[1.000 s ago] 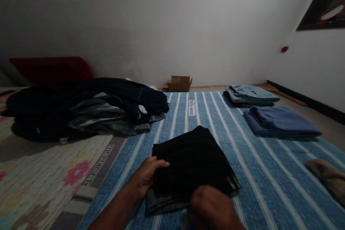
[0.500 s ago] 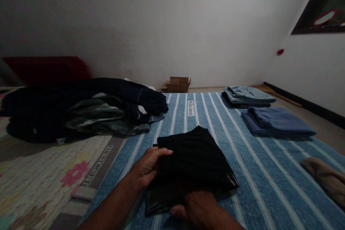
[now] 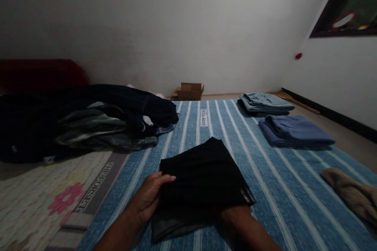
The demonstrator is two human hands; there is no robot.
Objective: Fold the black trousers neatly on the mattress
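Note:
A folded black garment (image 3: 203,176) lies on the blue striped sheet (image 3: 282,192) in front of me. My left hand (image 3: 149,196) holds its left edge, thumb on top and fingers curled under the cloth. My right forearm (image 3: 247,231) reaches in from below, and my right hand is tucked under the garment's near flap, so its fingers are hidden.
A heap of dark unfolded clothes (image 3: 85,119) lies at the left. Folded light blue jeans (image 3: 265,104) and a folded blue garment (image 3: 291,131) sit at the far right, a tan cloth (image 3: 350,194) nearer right. A cardboard box (image 3: 190,91) stands by the wall.
My right hand has slid from the garment's near edge to underneath it and is now hidden. The view has shifted slightly, so everything sits further left in frame.

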